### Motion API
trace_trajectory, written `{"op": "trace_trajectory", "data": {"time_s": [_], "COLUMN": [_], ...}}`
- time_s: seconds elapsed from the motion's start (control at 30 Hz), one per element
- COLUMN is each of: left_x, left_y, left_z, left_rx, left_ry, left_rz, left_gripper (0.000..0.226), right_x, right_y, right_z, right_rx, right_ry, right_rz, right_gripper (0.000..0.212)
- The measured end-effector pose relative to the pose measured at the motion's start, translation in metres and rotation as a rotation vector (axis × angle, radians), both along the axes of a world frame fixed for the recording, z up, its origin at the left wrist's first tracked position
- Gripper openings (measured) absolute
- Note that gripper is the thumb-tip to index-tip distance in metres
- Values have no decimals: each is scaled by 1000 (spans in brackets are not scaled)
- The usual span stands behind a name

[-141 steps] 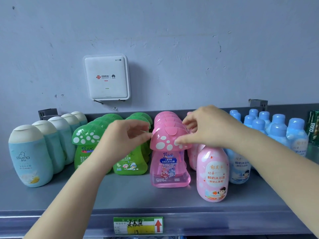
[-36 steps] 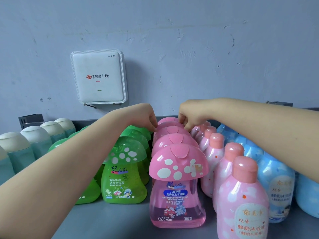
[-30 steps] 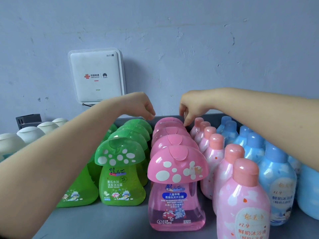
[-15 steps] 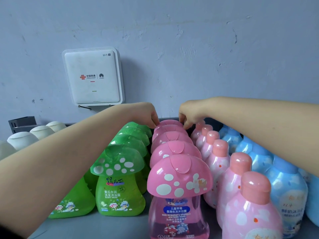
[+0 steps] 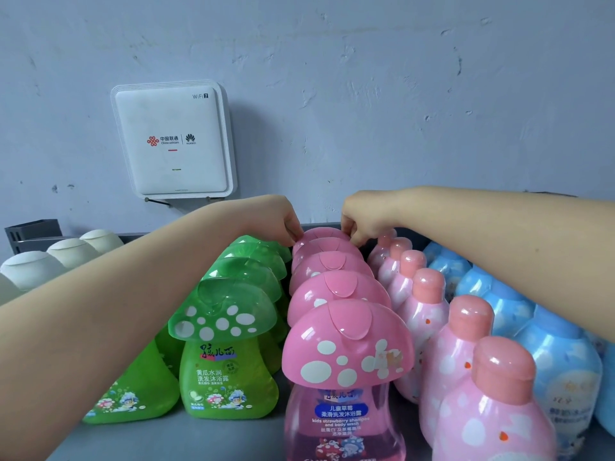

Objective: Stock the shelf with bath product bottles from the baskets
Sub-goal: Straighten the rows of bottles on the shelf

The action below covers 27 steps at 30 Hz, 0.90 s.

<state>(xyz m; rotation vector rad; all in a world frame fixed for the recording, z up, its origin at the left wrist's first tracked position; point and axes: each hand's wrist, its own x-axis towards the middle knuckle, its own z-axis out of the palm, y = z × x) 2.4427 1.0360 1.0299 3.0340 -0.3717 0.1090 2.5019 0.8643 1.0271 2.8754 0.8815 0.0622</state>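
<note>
Nearest in view, well short of both hands, the front pink mushroom-cap bottle (image 5: 346, 367) heads a single file of the same bottles running back along the shelf (image 5: 186, 437). To the left of that file stand the green mushroom-cap bottles (image 5: 226, 354), and to its right a row of pink round-cap bottles (image 5: 466, 331), with the blue bottles (image 5: 562, 357) beyond them under the right forearm. Both arms reach over these rows to the far end, where the rearmost pink mushroom bottle (image 5: 321, 233) sits by the back of the shelf. The left hand (image 5: 276, 216) has its fingers curled down and pinches the left edge of that cap; the right hand (image 5: 364, 216), likewise curled, pinches the cap's right edge just beside the last pink round-cap bottle. The step looks like squaring up the last bottle in the file, and it will go best with even pressure from both sides, so the wide cap turns to face front without tilting. The caps overlap closely, so any push forward would likely travel down the whole file; the forearms should stay lifted off the near caps. Past the hands, a white WiFi box (image 5: 173, 141) hangs on the grey wall (image 5: 399, 94).
</note>
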Motion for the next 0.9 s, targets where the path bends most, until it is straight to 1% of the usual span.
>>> {"op": "trace_trajectory", "data": {"time_s": [0.3, 0.43, 0.5, 0.6, 0.73, 0.9], "left_x": [1, -4, -9, -26, -61, -115], "left_y": [0, 0, 0, -1, -10, -30], "left_z": [0, 4, 8, 16, 29, 22], "left_rx": [-3, -16, -37, -77, -131, -295], "left_ry": [25, 20, -22, -90, -205, -403], "left_rz": [9, 14, 32, 52, 46, -6], "left_gripper": [33, 32, 30, 30, 29, 21], "right_x": [1, -7, -16, -37, -78, -135], "right_y": [-3, -2, -4, -12, -31, -64], "right_z": [0, 5, 15, 33, 47, 42], "right_rx": [19, -9, 7, 106, 237, 401], "right_ry": [26, -3, -63, -117, -200, -312], "right_rz": [-15, -8, 8, 13, 39, 95], "right_gripper": [24, 30, 37, 43, 39, 33]}}
